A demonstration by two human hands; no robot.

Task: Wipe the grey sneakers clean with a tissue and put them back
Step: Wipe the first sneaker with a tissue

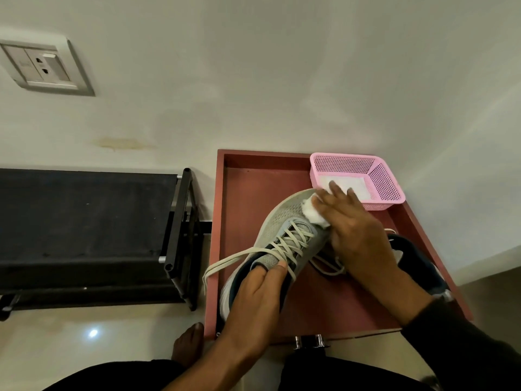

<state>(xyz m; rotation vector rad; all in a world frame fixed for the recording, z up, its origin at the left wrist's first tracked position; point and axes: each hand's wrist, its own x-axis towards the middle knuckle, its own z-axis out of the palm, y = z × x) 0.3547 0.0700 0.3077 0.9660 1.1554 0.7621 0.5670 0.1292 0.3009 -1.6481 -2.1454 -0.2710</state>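
1. The grey sneaker (284, 235) lies over the red tray (332, 303), toe toward the pink basket (386, 184).
2. The left hand (259, 294) grips its tongue, thumb pinching.
3. The right hand (355, 235), fingers spread, presses a white tissue (313, 213) on the toe, hiding the second sneaker (423, 266).
4. A black rack (90, 230) stands left of the tray.

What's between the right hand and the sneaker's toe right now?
In the head view, a wadded white tissue sits between the right hand and the grey sneaker.
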